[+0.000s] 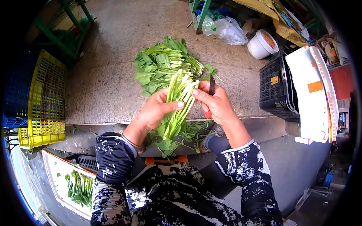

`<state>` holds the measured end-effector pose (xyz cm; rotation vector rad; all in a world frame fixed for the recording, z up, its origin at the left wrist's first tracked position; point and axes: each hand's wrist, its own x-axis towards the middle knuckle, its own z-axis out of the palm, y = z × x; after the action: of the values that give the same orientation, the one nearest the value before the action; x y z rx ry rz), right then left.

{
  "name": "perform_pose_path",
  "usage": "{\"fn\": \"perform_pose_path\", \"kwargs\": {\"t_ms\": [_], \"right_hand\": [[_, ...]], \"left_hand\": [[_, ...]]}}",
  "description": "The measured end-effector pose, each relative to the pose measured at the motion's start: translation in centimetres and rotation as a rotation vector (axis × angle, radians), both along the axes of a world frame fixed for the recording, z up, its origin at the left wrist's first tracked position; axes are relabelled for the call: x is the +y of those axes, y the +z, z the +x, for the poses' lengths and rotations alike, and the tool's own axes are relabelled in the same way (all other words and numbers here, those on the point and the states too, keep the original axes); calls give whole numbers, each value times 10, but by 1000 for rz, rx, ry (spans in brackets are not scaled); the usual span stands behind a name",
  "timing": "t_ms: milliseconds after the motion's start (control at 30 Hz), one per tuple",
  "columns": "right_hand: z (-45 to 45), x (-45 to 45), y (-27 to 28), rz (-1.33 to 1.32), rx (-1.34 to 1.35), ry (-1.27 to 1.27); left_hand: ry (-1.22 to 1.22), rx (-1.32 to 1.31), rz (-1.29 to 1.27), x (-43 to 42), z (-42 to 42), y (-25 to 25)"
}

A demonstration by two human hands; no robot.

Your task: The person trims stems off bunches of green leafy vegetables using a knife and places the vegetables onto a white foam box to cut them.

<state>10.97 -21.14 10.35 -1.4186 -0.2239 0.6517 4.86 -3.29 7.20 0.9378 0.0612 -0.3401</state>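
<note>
My left hand (154, 110) is closed around a bunch of leafy greens (174, 116), its pale stems pointing up and its leaves hanging toward my lap. My right hand (218, 105) grips a small knife (212, 86), dark blade up, with a bit of red handle showing below the fingers. The right thumb and fingertips touch the stem ends of the bunch. Just beyond my hands, a pile of the same greens (160, 62) lies on the stone floor, stems toward the right. Loose leaves and trimmings (192, 132) are scattered below the bunch, between my feet.
Yellow and blue plastic crates (47, 98) stand at left. A white foam box (77, 171) with greens is at lower left. On the right are a black crate (277, 86), a white foam board (307, 90) and a white bucket (263, 44). Plastic bags (226, 30) lie behind.
</note>
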Motion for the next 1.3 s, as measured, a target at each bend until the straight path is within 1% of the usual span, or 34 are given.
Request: {"fn": "perform_pose_path", "kwargs": {"t_ms": [67,100,167,233,267,300,333,367,400,433,500,567,600,633,700,733,833,867,900,967,1000,1033,1100,1133,1167,1233,1300], "right_hand": [[2,0,-4,3,-29,-26],[2,1,-1,51,-7,-72],[2,3,0,100,13,-113],[2,3,-4,333,119,-202],[6,0,-10,346,121,-185],[6,2,-4,231,70,-142],[1,7,-1,101,-40,-130],[-5,14,3,-29,-149,-120],[-4,16,1,-101,-206,-65],[-9,20,8,-69,-178,-74],[-5,22,-3,-81,-190,-85],[-1,17,-1,-66,-197,-143],[2,13,-4,-71,-210,-144],[6,9,-5,-76,-162,-154],[9,6,-5,-2,-131,-263],[11,4,-3,-22,-159,-234],[11,-2,2,4,-204,-255],[11,-6,7,147,-66,-189],[13,-9,10,144,-63,-189],[20,-14,14,-308,-152,55],[24,-7,2,-496,-418,11],[24,-11,-3,-495,-420,10],[18,-13,-2,-138,-199,-87],[21,-14,-9,-98,-214,-147],[20,-10,-11,-99,-212,-150],[15,0,-15,-161,-365,-221],[14,3,-20,-114,-386,-201]], "left_hand": [[38,11,-78,1,1,-3],[41,8,-76,2,2,-4],[51,25,-180,5,4,-4],[78,68,-183,6,5,-3],[91,75,-174,5,5,-2],[103,82,-164,5,5,-1],[76,49,-103,5,6,-5],[74,47,-103,5,5,-6],[42,38,-90,3,4,-6],[10,30,-77,2,3,-5],[11,7,-93,0,4,-8],[120,-15,-40,4,6,-14],[130,-12,-22,6,5,-11],[140,-13,-23,9,4,-8],[145,67,-55,13,3,-6],[127,49,-71,15,3,-7],[96,40,-86,15,1,-3],[106,52,-85,14,2,-6],[106,54,-87,14,3,-8],[130,77,-73,16,4,-9],[138,83,-78,15,5,-9],[137,81,-77,15,5,-8],[120,92,-58,14,4,-4],[109,70,-38,13,3,-4],[106,72,-39,13,3,-5],[55,96,-122,11,5,-7],[28,81,-118,8,5,-6]]}}
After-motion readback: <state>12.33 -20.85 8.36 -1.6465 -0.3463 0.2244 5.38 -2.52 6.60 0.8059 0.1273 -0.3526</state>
